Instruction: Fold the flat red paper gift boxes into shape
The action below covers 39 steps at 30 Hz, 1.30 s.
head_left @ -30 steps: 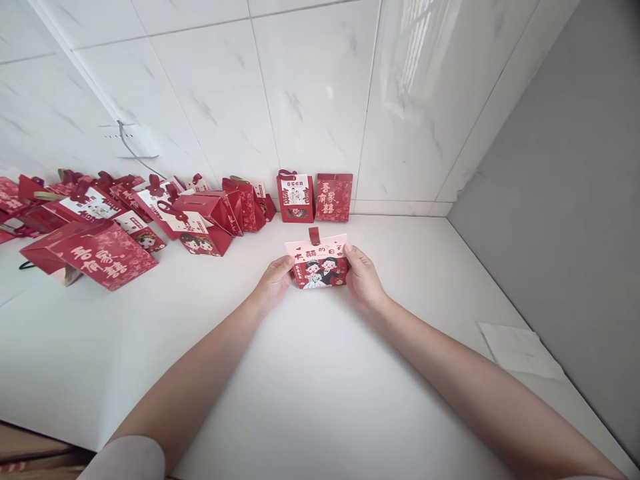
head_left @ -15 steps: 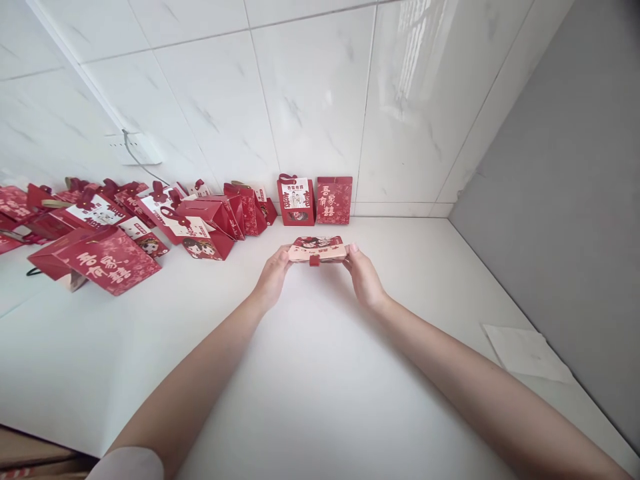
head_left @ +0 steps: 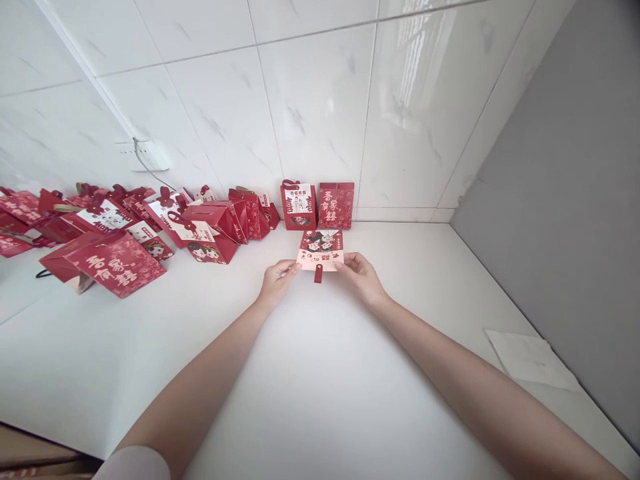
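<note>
A small red and pink gift box (head_left: 321, 249) with a cartoon couple printed on it lies flat on the white counter (head_left: 310, 373), its pink flap and dark red tab towards me. My left hand (head_left: 277, 280) pinches the flap's left corner and my right hand (head_left: 361, 275) pinches its right corner. Just beyond the box, two red gift boxes (head_left: 299, 205) (head_left: 336, 205) stand upright against the tiled wall.
Several more red gift boxes (head_left: 107, 263) lie and stand in a heap along the wall at the left. A wall socket with a cable (head_left: 145, 157) is above them. A white sheet (head_left: 530, 360) lies at the right by a grey wall.
The box was upright facing me, then tipped over away from me. It now lies flat with the flap nearest me, and both hands have shifted to the flap's corners.
</note>
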{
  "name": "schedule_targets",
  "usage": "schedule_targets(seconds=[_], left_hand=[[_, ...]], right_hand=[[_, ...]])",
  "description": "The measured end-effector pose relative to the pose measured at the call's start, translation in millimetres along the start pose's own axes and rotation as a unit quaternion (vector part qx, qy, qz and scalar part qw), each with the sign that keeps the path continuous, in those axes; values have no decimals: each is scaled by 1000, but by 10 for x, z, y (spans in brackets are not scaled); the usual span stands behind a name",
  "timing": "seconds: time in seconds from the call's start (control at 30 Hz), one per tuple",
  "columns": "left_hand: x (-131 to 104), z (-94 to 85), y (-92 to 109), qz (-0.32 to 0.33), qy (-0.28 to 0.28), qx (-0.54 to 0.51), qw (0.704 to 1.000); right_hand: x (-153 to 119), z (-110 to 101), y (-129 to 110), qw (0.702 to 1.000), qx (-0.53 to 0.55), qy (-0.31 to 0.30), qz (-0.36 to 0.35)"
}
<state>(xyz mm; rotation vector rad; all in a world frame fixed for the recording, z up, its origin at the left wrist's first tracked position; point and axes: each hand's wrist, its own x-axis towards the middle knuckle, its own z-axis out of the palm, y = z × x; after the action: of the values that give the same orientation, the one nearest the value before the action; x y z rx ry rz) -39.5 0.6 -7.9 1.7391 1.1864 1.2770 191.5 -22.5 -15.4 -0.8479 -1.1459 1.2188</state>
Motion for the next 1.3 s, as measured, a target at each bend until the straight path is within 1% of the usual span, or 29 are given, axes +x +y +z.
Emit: schedule_targets(seconds=[0.07,0.13,0.23,0.3,0.43,0.63,0.83,0.93,1.0,1.07,1.2,1.3], left_hand=[[-9,12,2,-11,4,-13,1000],[-18,28,7,-22,9,-20,1000],[-21,45,17,-39,14,-49,998],[-18,51,20,-51,3,-76,996],[-15,59,7,-77,-37,-97,992],[-28,52,16,-82,-37,-115,989],[-41,37,57,-106,-62,-142,982],[-36,49,30,-71,-57,-136,987],[-31,60,2,-33,-38,-115,992],[-27,67,-21,-9,-22,-84,996],[-13,68,-37,5,-28,-50,998],[-8,62,-8,17,-29,-40,999]], right_hand=[[8,-13,-10,999,27,7,17],[14,-29,-10,999,34,0,25],[11,-41,2,1000,9,-28,4],[1,-37,9,999,-15,-39,-14],[-20,-33,1,998,-55,-34,-27],[-21,-55,-37,997,-64,-35,-9],[-53,-5,-33,998,-48,-43,-11],[-74,18,17,997,-57,-32,-37],[-77,19,71,997,-55,-17,-48],[-67,7,134,998,-46,-4,-42],[-47,-27,196,998,-65,4,-21],[-83,-21,110,992,-117,11,-42]])
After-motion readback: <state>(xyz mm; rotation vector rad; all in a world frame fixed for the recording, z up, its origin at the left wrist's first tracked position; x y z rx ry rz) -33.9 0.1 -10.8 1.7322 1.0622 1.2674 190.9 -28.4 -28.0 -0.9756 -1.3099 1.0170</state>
